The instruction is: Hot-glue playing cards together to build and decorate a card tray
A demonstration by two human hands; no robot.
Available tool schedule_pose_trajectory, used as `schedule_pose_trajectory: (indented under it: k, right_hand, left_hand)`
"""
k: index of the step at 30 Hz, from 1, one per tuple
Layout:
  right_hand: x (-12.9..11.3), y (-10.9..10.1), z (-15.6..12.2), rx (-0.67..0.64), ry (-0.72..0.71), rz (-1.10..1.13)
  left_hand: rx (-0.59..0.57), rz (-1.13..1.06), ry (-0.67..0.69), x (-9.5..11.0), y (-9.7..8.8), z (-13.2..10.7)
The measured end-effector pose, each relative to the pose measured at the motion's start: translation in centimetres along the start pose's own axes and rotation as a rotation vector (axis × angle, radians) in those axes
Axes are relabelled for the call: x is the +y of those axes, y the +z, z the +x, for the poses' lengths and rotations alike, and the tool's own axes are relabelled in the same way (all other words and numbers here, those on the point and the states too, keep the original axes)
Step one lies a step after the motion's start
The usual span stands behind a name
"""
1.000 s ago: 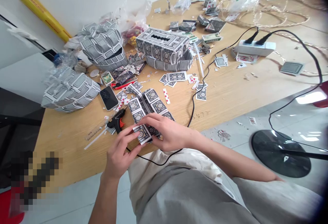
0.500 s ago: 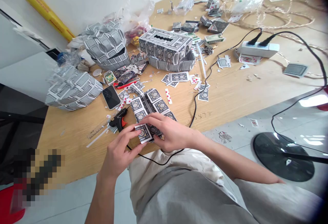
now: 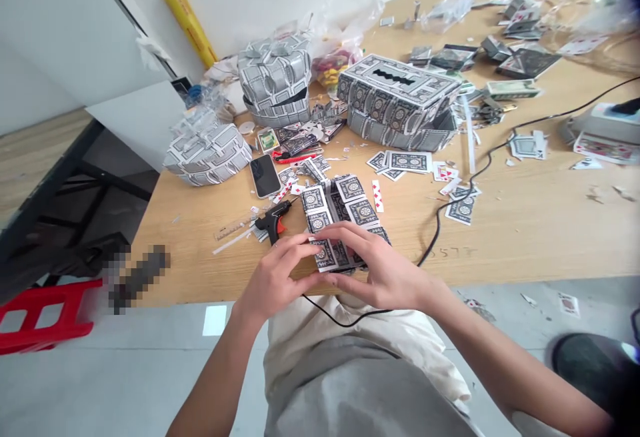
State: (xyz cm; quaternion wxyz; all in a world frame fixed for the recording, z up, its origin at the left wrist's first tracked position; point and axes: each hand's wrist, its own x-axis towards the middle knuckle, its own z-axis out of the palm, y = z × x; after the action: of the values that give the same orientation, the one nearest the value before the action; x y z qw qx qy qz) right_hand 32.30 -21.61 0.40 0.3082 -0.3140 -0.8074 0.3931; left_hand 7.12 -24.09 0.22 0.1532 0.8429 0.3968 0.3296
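Observation:
A panel of dark patterned playing cards (image 3: 361, 211) lies at the table's front edge, with a gap running down between its two rows. My left hand (image 3: 280, 269) grips its near left corner card, fingers on top and thumb at the front edge. Across the near end, my right hand (image 3: 380, 263) is closed on the same panel, fingers over the top and thumb along the front edge. Left of the panel rests a black glue gun (image 3: 273, 222) with an orange trigger. A phone (image 3: 265, 176) lies beyond it.
Behind stand a slotted card box (image 3: 400, 93) and two woven card baskets (image 3: 274, 77) (image 3: 207, 153). A red cutter (image 3: 297, 157), loose cards (image 3: 407, 161) and scraps cover the middle. A black cable (image 3: 439, 220) crosses the table on the right, near a power strip (image 3: 607, 120).
The view has swung left, so everything sits further right in it. My right thumb has come closer to my left thumb along the panel's front edge. Both hands stay on the panel.

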Motion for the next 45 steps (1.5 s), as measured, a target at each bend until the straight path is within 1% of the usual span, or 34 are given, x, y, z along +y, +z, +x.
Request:
schedule_pose_trajectory:
  k: [2,6,9,18,27,32,35,41,45]
  right_hand:
    - [-0.1,0.2,0.2,0.02,0.017,-0.014]
    - [-0.2,0.4,0.5,0.053,0.031,-0.043]
    - [-0.2,0.5,0.6,0.058,0.015,-0.055]
    - [-0.2,0.6,0.4,0.072,0.004,-0.065]
    - [0.2,0.8,0.2,0.061,-0.019,-0.072]
    - [0.4,0.9,0.1,0.068,-0.026,-0.07]
    - [0.3,0.7,0.1,0.072,-0.04,-0.054]
    - [-0.7,-0.1,0.2,0.102,-0.069,0.019]
    - [-0.9,-0.7,0.2,0.135,-0.093,0.035]
  left_hand:
    - [0.006,-0.022,-0.031,0.0,0.2,-0.1]
    - [0.037,-0.1,-0.144,-0.1,0.6,-0.3]
    - [0.038,-0.136,-0.179,-0.2,0.9,-0.5]
    - [0.077,-0.118,-0.091,-1.0,1.7,-1.1]
    - [0.085,-0.107,-0.17,-1.1,2.0,-1.5]
    - [0.089,-0.08,-0.174,-1.2,2.1,-1.6]
    - [0.076,-0.051,-0.159,-1.2,2.0,-1.3]
    - [0.095,-0.053,-0.007,-0.2,1.2,0.4]
    - [0.094,-0.054,-0.005,0.4,0.9,1.2]
